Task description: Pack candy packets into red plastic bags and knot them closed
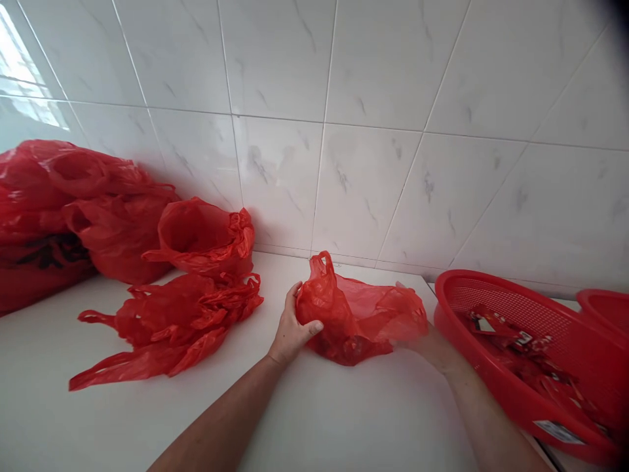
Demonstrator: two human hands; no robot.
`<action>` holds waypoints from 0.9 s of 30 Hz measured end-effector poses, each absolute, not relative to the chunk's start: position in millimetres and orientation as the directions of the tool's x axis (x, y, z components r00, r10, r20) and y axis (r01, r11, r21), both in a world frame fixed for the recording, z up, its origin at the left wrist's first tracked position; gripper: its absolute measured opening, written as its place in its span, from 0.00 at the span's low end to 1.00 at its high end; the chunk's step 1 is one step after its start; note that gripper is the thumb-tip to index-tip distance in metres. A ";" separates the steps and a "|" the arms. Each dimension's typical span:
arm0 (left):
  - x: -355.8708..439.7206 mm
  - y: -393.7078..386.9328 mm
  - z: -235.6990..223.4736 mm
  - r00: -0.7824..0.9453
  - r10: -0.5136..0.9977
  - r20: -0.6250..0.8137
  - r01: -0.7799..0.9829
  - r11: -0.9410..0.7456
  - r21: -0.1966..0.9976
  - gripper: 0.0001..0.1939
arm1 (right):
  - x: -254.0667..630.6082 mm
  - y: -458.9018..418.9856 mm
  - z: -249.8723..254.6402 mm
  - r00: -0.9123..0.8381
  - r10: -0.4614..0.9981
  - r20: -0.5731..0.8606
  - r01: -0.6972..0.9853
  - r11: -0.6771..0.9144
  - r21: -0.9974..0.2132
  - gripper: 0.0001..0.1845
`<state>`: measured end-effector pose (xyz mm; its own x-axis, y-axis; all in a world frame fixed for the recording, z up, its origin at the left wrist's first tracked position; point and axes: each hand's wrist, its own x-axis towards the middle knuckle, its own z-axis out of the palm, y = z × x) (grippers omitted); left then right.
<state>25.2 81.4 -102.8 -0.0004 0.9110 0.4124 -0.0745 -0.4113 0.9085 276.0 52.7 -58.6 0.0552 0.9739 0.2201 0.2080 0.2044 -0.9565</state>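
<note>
A thin red plastic bag (346, 321) stands on the white table, crumpled, with one handle loop sticking up. My left hand (295, 324) grips its left side, thumb in front and fingers behind. At the bag's right side is my right hand (413, 328), seen partly through the see-through film that covers most of its fingers; it holds that side out. Some dark red contents show faintly in the bottom of the bag, too blurred to name. Nearest on the left lies a flattened heap of red plastic bags (181, 321).
An opened red bag (206, 239) stands by the wall, beside large filled red bags (113, 229) at far left. To the right, a red plastic basket (491, 380) holds several small red packets (531, 360); another red basket (609, 311) adjoins it. A tiled wall (373, 190) closes the back.
</note>
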 end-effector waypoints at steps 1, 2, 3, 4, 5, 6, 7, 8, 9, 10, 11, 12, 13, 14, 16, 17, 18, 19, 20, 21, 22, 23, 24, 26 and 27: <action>26.4 82.1 -103.2 -0.010 0.913 0.407 -0.060 -0.407 0.911 0.48 | 275.2 49.0 -53.2 0.047 0.981 0.189 0.211 0.176 -0.961 0.56; 27.5 82.7 -103.3 -0.025 0.917 0.397 -0.044 -0.398 0.916 0.48 | 273.5 46.0 -47.4 0.048 0.984 0.170 0.229 0.155 -0.961 0.60; 28.4 83.2 -103.1 -0.041 0.923 0.383 -0.029 -0.385 0.923 0.48 | 271.0 43.6 -41.5 0.053 0.984 0.171 0.262 0.151 -0.953 0.62; 29.2 83.4 -102.4 -0.053 0.930 0.364 -0.021 -0.366 0.930 0.48 | 267.8 41.8 -36.3 0.061 0.979 0.194 0.300 0.167 -0.939 0.63; 30.1 83.2 -101.2 -0.055 0.938 0.341 -0.025 -0.343 0.939 0.48 | 264.1 40.6 -32.5 0.059 0.974 0.220 0.332 0.189 -0.924 0.64; 31.0 82.5 -99.6 -0.046 0.948 0.316 -0.040 -0.318 0.947 0.48 | 260.4 39.9 -30.4 0.037 0.972 0.234 0.352 0.206 -0.913 0.64; 32.2 81.5 -97.6 -0.025 0.955 0.295 -0.063 -0.296 0.953 0.49 | 256.9 39.8 -30.4 0.001 0.974 0.224 0.357 0.209 -0.910 0.62; 33.6 80.2 -95.5 0.005 0.961 0.278 -0.092 -0.277 0.957 0.48 | 253.9 40.3 -32.3 -0.034 0.981 0.192 0.348 0.192 -0.918 0.57; 35.2 78.7 -93.6 0.045 0.964 0.261 -0.122 -0.254 0.960 0.47 | 251.6 41.3 -35.8 -0.066 0.987 0.145 0.336 0.159 -0.929 0.48; 37.0 77.0 -92.0 0.092 0.966 0.240 -0.147 -0.225 0.963 0.43 | 250.0 42.8 -40.2 -0.095 0.990 0.100 0.322 0.126 -0.938 0.38; 38.7 75.5 -91.1 0.136 0.967 0.216 -0.165 -0.193 0.967 0.37 | 249.1 44.5 -45.0 -0.122 0.990 0.074 0.310 0.109 -0.944 0.28; 40.3 74.0 -90.9 0.172 0.968 0.185 -0.172 -0.156 0.973 0.29 | 248.8 46.1 -49.3 -0.146 0.987 0.068 0.297 0.110 -0.948 0.21; 41.6 72.8 -91.5 0.192 0.971 0.146 -0.172 -0.113 0.978 0.21 | 248.9 47.6 -52.8 -0.157 0.984 0.081 0.276 0.123 -0.953 0.15; 42.5 71.8 -92.6 0.194 0.976 0.103 -0.173 -0.069 0.982 0.15 | 249.5 48.7 -55.0 -0.155 0.983 0.102 0.241 0.138 -0.961 0.11; 43.2 70.7 -95.5 0.163 0.986 0.031 -0.221 0.006 0.975 0.12 | 251.7 50.1 -55.8 -0.094 0.989 0.116 0.114 0.126 -0.985 0.07; 42.8 70.6 -96.8 0.148 0.989 -0.001 -0.278 0.042 0.960 0.12 | 253.3 50.5 -54.7 -0.043 0.994 0.099 0.025 0.100 -0.995 0.06; 42.0 70.7 -97.6 0.148 0.989 -0.026 -0.354 0.078 0.932 0.13 | 255.2 50.8 -53.2 0.006 0.997 0.079 -0.072 0.080 -0.994 0.07; 40.8 70.9 -98.0 0.160 0.986 -0.042 -0.436 0.109 0.893 0.14 | 257.3 51.3 -51.4 0.051 0.997 0.062 -0.163 0.070 -0.984 0.07; 39.2 71.2 -97.9 0.181 0.982 -0.051 -0.510 0.138 0.849 0.15 | 259.7 51.9 -49.5 0.085 0.995 0.043 -0.243 0.063 -0.968 0.08; 37.3 71.6 -97.4 0.206 0.977 -0.059 -0.567 0.168 0.807 0.16 | 262.2 52.5 -47.7 0.108 0.994 0.021 -0.313 0.054 -0.948 0.10; 35.3 72.0 -96.8 0.234 0.970 -0.070 -0.606 0.202 0.770 0.16 | 264.5 53.1 -45.9 0.118 0.993 0.001 -0.371 0.045 -0.928 0.11; 33.5 72.3 -96.2 0.262 0.962 -0.080 -0.633 0.234 0.738 0.16 | 266.5 53.5 -44.3 0.117 0.993 -0.015 -0.417 0.035 -0.908 0.12; 31.9 72.6 -95.7 0.288 0.953 -0.089 -0.655 0.264 0.708 0.16 | 268.0 53.8 -42.7 0.107 0.994 -0.023 -0.459 0.029 -0.888 0.13; 30.5 72.8 -95.8 0.323 0.941 -0.103 -0.687 0.308 0.658 0.16 | 269.2 53.4 -40.2 0.078 0.997 -0.010 -0.533 0.033 -0.846 0.12; 30.8 72.6 -96.2 0.329 0.938 -0.108 -0.699 0.319 0.640 0.16 | 268.7 52.7 -39.4 0.071 0.997 0.000 -0.565 0.040 -0.824 0.11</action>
<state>30.8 72.6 -96.2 0.3293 0.9380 -0.1083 -0.6985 0.3192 0.6405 268.7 52.7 -39.4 0.0711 0.9975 -0.0005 -0.5649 0.0399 -0.8242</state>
